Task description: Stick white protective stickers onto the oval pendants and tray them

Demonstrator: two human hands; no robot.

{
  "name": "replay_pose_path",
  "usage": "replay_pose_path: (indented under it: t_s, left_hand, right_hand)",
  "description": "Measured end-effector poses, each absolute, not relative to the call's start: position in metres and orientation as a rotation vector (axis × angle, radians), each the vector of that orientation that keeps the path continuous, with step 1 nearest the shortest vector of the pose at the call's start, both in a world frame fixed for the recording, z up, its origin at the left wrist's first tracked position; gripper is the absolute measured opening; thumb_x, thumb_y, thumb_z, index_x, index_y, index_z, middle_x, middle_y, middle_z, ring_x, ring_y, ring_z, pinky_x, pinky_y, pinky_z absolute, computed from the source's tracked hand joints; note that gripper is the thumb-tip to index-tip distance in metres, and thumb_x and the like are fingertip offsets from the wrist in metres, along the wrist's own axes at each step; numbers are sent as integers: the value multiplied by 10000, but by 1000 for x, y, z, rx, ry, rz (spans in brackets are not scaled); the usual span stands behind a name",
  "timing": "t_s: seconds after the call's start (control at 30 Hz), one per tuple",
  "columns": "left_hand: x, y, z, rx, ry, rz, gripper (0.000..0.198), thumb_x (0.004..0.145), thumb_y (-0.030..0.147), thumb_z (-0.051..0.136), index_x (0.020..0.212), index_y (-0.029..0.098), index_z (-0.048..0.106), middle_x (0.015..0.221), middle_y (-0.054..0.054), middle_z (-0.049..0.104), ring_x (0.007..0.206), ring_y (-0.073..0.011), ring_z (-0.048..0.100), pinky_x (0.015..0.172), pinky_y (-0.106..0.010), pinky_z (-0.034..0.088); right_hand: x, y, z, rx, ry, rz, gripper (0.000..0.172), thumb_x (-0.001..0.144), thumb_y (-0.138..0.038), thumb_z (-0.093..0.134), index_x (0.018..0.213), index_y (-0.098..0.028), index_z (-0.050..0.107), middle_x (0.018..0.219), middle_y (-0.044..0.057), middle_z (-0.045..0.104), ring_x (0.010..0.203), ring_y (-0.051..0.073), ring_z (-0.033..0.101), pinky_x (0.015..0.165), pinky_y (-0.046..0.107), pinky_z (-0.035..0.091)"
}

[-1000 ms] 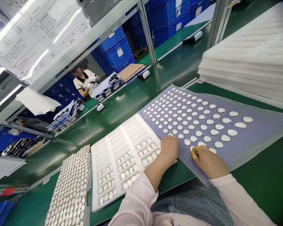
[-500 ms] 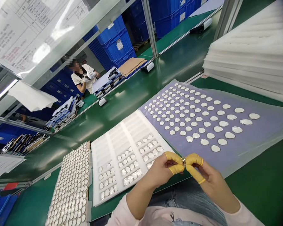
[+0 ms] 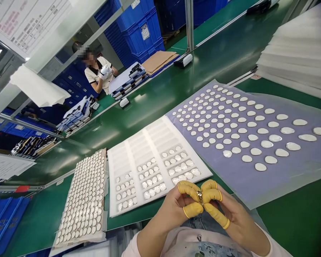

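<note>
My left hand (image 3: 177, 200) and my right hand (image 3: 226, 208), both with yellow finger cots, meet low in front of my body. Their fingertips pinch a small shiny metal piece (image 3: 200, 197) between them, its exact kind partly hidden by the fingers. Just beyond the hands lies a white foam tray (image 3: 155, 132), its slots partly filled with rows of white oval pieces. To the right, a purple sheet (image 3: 227, 182) carries spaced rows of white oval pieces (image 3: 261, 166). At left, a board (image 3: 82, 192) is densely covered with similar white ovals.
A stack of white foam sheets (image 3: 296, 60) stands at the right. Behind the green bench (image 3: 149, 96), a co-worker (image 3: 103, 75) in white gloves sits near stacked folders (image 3: 127, 80) and blue crates (image 3: 144, 34). Blue trays (image 3: 5, 221) lie at lower left.
My view has shifted, so the bench items appear displaced. Both hands appear slightly lower and further left in the view, still pinching the metal piece, which now shows more between the fingertips.
</note>
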State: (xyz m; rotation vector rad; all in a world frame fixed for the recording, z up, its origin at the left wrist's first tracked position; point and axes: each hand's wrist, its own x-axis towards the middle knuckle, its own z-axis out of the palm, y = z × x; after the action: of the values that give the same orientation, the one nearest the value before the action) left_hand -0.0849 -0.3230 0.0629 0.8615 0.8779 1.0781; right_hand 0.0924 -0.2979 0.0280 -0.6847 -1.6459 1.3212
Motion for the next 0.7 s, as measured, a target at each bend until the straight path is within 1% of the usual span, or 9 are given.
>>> replay_pose_path:
  t_s: [0.1,0.23,0.3,0.37,0.43,0.5,0.57,0.6,0.7]
  left_hand:
    - [-85,-328,64,932,964,1107,360,747,407,839,831,177,574,982,-59,563,906,-167,587,841,-329,500]
    - [-86,-335,64,942,973,1128,440,745,400,845,946,201,508,999,-58,590,904,-153,582,849,-319,493]
    - [-88,-339,63,1009,961,1152,442,773,385,825,1009,210,495,1041,-67,592,962,-165,583,902,-342,485]
    - [-91,-343,62,1147,981,1178,415,822,358,781,1081,220,487,1090,-75,587,1026,-182,579,963,-377,470]
    - [-94,-346,62,1348,1027,1210,379,871,297,722,1153,241,474,1121,-72,575,1056,-188,571,986,-395,464]
    - [-98,-348,61,1586,1087,1226,385,898,209,663,1218,268,456,1127,-64,563,1058,-185,560,970,-386,475]
    - [-101,-348,61,1832,1138,1223,453,899,146,622,1285,281,427,1109,-68,564,1058,-193,542,956,-383,490]
    - [-102,-348,60,1944,1151,1217,489,896,130,608,1318,276,409,1098,-74,569,1062,-202,532,964,-394,494]
    - [-104,-346,58,2178,1166,1201,535,893,121,573,1377,238,377,1080,-100,585,1057,-225,528,1016,-454,488]
  right_hand:
    - [89,-302,35,-670,-1671,1287,132,988,-287,518,896,-295,613,818,24,480,689,186,488,587,282,488]
    - [87,-309,42,-735,-1625,1252,171,991,-325,518,885,-298,650,836,35,497,706,185,495,600,285,484]
    - [87,-310,40,-760,-1617,1234,155,985,-329,537,892,-304,659,860,42,512,716,186,504,615,294,487]
    - [88,-310,35,-781,-1608,1222,104,975,-322,562,913,-307,645,891,46,523,705,181,506,615,297,492]
    - [89,-307,29,-811,-1597,1258,95,975,-348,566,924,-302,632,899,45,522,707,181,514,610,293,494]
    - [88,-303,27,-819,-1606,1366,199,984,-431,534,900,-287,641,876,43,517,729,191,530,619,297,500]
    - [85,-301,28,-806,-1619,1513,322,977,-522,505,852,-266,655,842,41,516,751,204,538,652,314,512]
    - [83,-300,29,-799,-1617,1579,358,971,-549,501,839,-257,660,835,41,522,761,209,541,671,322,517]
    - [76,-301,34,-803,-1562,1724,373,958,-559,521,838,-242,677,836,41,544,767,205,539,696,328,517]
